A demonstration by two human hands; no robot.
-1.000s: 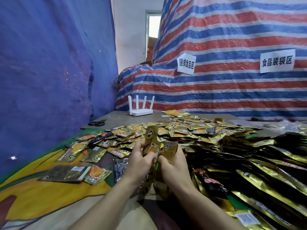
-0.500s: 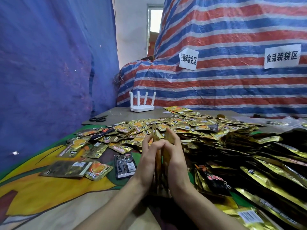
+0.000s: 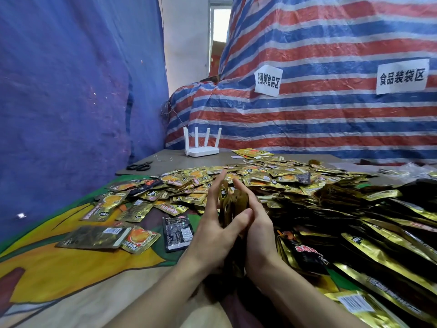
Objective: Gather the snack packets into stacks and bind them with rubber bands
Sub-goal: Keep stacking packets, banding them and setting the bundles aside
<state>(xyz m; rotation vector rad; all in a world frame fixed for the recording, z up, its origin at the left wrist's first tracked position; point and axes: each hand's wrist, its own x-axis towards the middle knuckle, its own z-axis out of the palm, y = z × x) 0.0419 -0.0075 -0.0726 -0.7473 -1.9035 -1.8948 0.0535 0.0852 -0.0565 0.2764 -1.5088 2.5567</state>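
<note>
a stack of snack packets (image 3: 233, 204) was held upright, squeezed between the flat left hand (image 3: 212, 235) and right hand (image 3: 259, 233), fingers (image 3: 212, 195) straight rather than curled, loose packets (image 3: 260, 176) lying beyond the grip; edges would best be squared before banding

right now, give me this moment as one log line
phase: squaring stack | left hand: pressing packet stack, fingers straight | right hand: pressing opposite side | loose packets: heaped beyond

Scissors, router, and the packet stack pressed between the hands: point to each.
scissors (image 3: 139, 166), head view, its middle.
router (image 3: 203, 151), head view, its white base.
packet stack (image 3: 236, 200), head view, gold upper part.
</note>
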